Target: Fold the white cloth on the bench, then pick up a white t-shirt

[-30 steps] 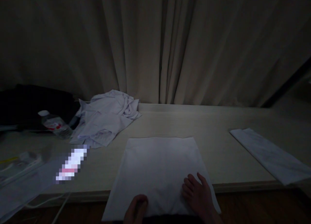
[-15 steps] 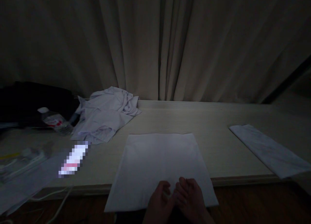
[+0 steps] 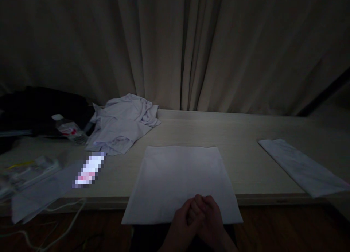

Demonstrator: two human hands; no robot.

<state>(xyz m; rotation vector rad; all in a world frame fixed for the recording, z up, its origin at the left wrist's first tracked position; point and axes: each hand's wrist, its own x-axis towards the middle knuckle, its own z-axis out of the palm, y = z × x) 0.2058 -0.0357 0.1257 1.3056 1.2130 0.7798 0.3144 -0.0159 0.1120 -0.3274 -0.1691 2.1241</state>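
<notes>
We rest our left hand and right hand clasped together, holding nothing, on the near edge of the folded white cloth overhanging the tabletop.

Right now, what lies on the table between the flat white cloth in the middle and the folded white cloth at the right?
Nothing: in the head view only bare table separates the flat white cloth from the folded white cloth.
</notes>
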